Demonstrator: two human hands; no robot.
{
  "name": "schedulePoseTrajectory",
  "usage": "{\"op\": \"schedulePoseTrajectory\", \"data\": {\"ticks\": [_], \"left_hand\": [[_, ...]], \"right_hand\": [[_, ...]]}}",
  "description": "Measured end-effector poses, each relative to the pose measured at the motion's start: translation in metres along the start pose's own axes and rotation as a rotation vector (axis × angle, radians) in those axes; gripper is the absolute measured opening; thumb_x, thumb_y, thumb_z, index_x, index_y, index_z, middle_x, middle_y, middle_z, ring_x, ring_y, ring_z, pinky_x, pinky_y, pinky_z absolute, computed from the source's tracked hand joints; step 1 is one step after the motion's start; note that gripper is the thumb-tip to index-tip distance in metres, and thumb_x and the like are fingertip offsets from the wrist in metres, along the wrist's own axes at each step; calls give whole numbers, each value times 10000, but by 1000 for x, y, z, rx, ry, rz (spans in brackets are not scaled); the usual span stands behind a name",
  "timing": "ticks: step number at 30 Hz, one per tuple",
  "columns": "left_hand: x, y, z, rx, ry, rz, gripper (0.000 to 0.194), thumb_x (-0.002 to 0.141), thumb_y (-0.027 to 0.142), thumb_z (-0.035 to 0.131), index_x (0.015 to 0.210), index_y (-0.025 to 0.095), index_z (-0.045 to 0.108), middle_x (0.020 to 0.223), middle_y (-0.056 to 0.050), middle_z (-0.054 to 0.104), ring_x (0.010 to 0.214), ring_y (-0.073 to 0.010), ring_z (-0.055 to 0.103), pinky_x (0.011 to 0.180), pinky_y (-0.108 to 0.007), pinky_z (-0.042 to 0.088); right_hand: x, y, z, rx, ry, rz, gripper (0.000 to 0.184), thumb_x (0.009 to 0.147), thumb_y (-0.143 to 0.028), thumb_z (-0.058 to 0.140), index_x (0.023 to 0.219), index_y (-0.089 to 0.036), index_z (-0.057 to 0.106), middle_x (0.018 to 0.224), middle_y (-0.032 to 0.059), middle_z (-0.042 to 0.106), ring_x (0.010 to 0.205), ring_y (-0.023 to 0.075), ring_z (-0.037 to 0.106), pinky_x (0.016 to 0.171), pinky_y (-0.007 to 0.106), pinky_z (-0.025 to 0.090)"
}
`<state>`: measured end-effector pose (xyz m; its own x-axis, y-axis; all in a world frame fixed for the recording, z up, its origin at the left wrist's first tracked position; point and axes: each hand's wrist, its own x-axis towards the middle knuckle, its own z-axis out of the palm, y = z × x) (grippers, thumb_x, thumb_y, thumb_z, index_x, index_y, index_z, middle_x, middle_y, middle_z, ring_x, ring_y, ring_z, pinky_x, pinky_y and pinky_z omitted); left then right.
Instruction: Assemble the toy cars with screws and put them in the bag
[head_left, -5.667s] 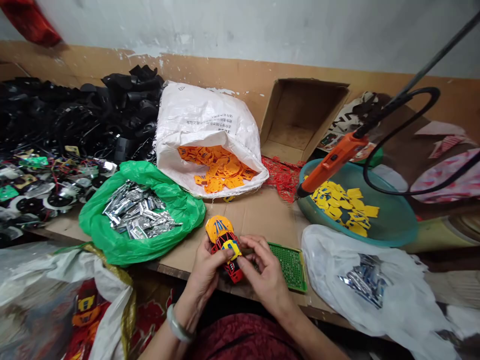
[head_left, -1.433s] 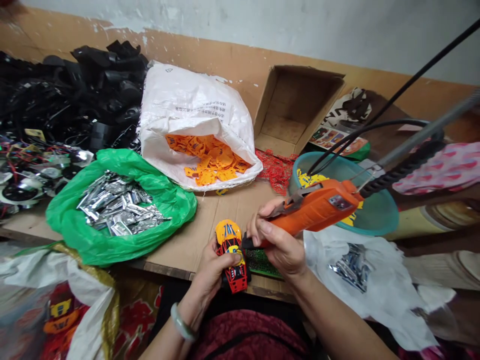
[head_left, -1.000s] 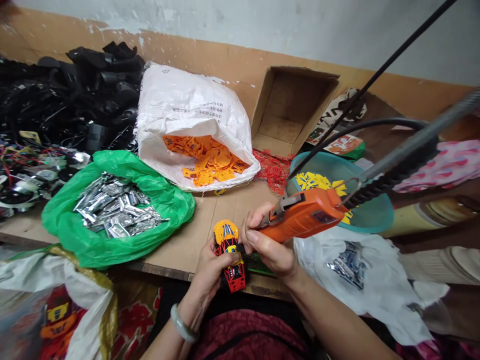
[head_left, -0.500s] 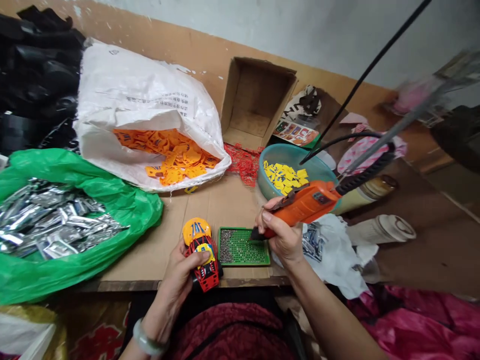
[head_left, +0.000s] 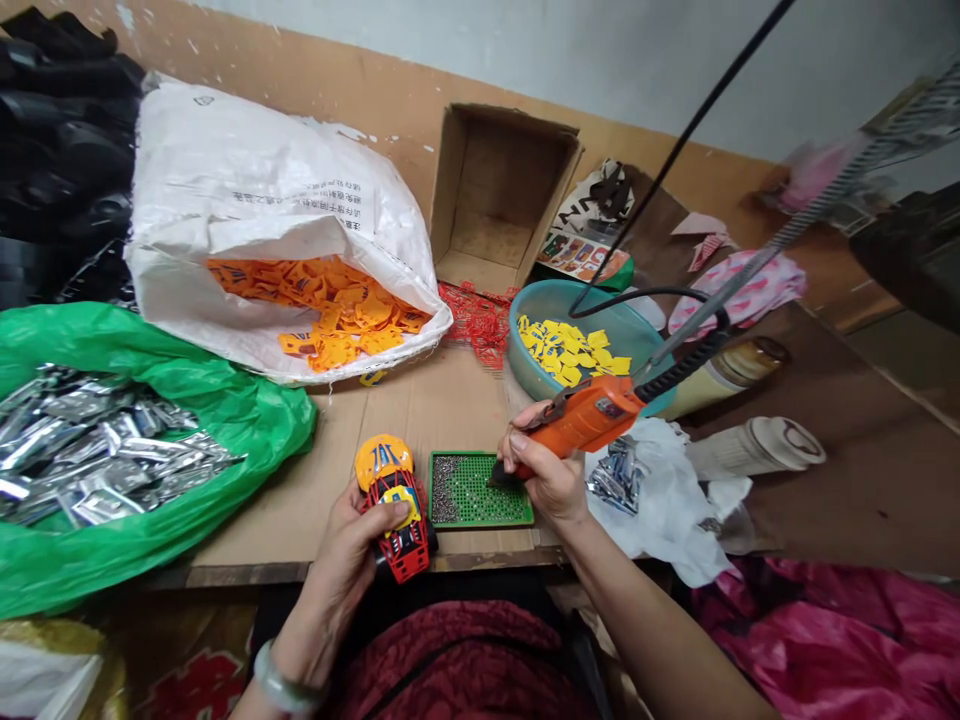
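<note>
My left hand [head_left: 349,555] is shut around a red and yellow toy car body [head_left: 394,505] with an orange-yellow domed piece at its far end, and its thumb lies across the yellow part. My right hand [head_left: 544,475] grips an orange electric screwdriver [head_left: 589,418] hung on a black cord. The screwdriver's dark tip [head_left: 498,477] points down over the right end of a green perforated tray [head_left: 480,490], close to it. Small metal screws lie heaped along the tray's left side.
A white woven sack [head_left: 262,170] of orange cutouts and a green bag [head_left: 172,400] of silver packets lie left, on a cardboard sheet [head_left: 322,440]. Behind stand an open cardboard box [head_left: 495,200] and a teal basin [head_left: 585,350] of yellow cutouts. A white bag [head_left: 660,495] lies right.
The screwdriver tip has left the toy car and moved right, over the green tray. The view has swung left, bringing the tray into full sight. The left hand still holds the car.
</note>
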<state>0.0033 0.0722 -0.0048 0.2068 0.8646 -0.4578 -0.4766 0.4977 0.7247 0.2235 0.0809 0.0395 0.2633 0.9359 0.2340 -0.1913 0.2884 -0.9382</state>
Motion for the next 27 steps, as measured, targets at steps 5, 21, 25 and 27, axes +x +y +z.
{"op": "schedulePoseTrajectory", "data": {"ticks": [5,21,25,27], "left_hand": [[0,1,1,-8,11,-1,534,522,216,906,994,105,680,822,-86,770,640,-194,683,576,-299,594],[0,3,2,-8,-1,0,534,508,221,906,973,106,670,769,-69,751,609,-175,660,560,-278,571],[1,3,4,-25,6,12,514,508,230,912,949,115,675,771,-66,751,605,-173,658,560,-280,569],[1,3,5,-49,26,13,534,481,217,916,947,121,672,765,-61,751,599,-173,657,570,-288,573]], "right_hand": [[-2,2,-1,-19,2,-5,210,828,-286,719,958,-231,563,552,-84,534,462,130,543,515,274,472],[-4,6,-3,-29,-34,-32,186,850,-244,722,981,-230,591,577,-79,554,475,121,569,521,267,461],[-1,-1,1,-20,-34,-24,177,835,-240,718,963,-225,597,573,-73,568,469,123,564,525,274,462],[4,-11,10,21,-13,-31,166,810,-238,711,934,-221,602,543,-78,548,445,123,542,521,281,464]]}}
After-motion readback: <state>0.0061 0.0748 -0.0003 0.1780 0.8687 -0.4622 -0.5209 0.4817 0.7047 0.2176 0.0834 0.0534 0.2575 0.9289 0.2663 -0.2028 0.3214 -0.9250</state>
